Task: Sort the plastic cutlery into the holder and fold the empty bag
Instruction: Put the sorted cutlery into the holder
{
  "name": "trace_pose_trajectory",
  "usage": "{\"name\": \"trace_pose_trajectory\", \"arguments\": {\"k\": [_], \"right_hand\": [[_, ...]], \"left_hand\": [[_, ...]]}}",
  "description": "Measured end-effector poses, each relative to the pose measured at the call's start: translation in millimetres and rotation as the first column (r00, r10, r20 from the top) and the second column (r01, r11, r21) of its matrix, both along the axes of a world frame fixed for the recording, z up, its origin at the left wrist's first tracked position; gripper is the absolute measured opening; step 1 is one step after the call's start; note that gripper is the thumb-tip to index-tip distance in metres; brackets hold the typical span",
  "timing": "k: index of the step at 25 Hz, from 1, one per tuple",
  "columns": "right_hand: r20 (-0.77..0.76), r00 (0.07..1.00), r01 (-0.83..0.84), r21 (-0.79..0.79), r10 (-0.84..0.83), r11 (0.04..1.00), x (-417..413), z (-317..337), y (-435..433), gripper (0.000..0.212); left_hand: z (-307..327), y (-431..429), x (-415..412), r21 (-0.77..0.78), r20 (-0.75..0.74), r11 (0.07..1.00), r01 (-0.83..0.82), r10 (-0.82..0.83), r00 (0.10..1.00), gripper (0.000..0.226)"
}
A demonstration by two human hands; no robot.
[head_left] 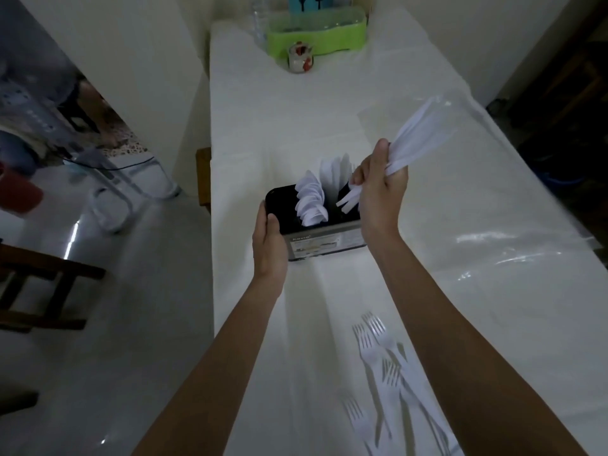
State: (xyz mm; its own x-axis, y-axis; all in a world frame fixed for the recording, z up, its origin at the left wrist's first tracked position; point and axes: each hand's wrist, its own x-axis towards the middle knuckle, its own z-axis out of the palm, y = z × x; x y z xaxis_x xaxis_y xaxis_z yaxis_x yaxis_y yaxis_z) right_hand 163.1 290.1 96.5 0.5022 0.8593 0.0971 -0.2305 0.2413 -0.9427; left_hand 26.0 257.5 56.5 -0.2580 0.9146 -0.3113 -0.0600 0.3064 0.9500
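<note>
Your left hand grips the end of the holder on the tabletop, and your right hand clasps a bundle of white cutlery (knives, apparently) just above its right compartment. Spoons already stand sorted inside. Outstanding: this bundle, the forks lying loose nearer you, and the bag, unfolded at right.

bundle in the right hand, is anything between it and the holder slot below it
Nothing visible blocks it. The right hand holds the bundle with its lower ends just over the holder, at its right end. The spoons stand one slot left, and the left hand grips the left end.
</note>
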Motion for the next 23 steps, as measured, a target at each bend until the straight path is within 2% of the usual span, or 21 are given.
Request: {"name": "trace_pose_trajectory", "arguments": {"k": [3,6,11,14,17,19,20,23], "right_hand": [[0.151,0.989,0.01,-0.049,-0.002,0.999,-11.0,-11.5,-0.2,0.035],[0.314,0.947,-0.032,-0.101,0.063,0.994,-15.6,-20.6,-2.9,0.034],[0.374,0.923,-0.041,-0.133,0.089,0.99,-17.4,-22.1,-9.5,0.033],[0.551,0.826,-0.019,-0.187,0.121,0.982,-15.8,-24.6,-15.0,0.029],[0.718,0.672,-0.037,-0.211,0.18,0.977,-6.2,-24.5,-19.4,0.027],[0.751,0.612,-0.055,-0.273,0.248,0.96,-1.2,-19.5,-20.4,0.019],[0.734,0.622,-0.066,-0.299,0.274,0.952,1.0,-16.8,-20.4,0.016],[0.669,0.684,-0.086,-0.322,0.291,0.943,6.5,-11.4,-22.9,0.035]], "left_hand": [[-5.0,-0.1,-2.5,0.02,0.016,1.0,0.024,-0.025,1.0,0.043],[-6.5,-3.1,-4.4,0.025,0.029,0.999,0.038,-0.039,0.999,0.043],[-9.8,-1.7,-6.6,0.03,0.037,0.998,0.054,-0.055,0.998,0.044],[-7.7,-2.8,-6.0,0.018,0.042,0.998,0.054,-0.055,0.998,0.043],[-9.1,-2.4,-5.6,0.017,0.025,0.999,0.041,-0.041,0.999,0.043],[-11.2,-1.5,-4.7,0.02,0.022,0.999,0.035,-0.036,0.999,0.043],[-11.1,-1.3,-4.3,0.025,0.02,0.999,0.037,-0.037,0.999,0.043],[-9.8,-2.0,-3.7,0.041,0.018,0.998,0.05,-0.051,0.999,0.042]]}}
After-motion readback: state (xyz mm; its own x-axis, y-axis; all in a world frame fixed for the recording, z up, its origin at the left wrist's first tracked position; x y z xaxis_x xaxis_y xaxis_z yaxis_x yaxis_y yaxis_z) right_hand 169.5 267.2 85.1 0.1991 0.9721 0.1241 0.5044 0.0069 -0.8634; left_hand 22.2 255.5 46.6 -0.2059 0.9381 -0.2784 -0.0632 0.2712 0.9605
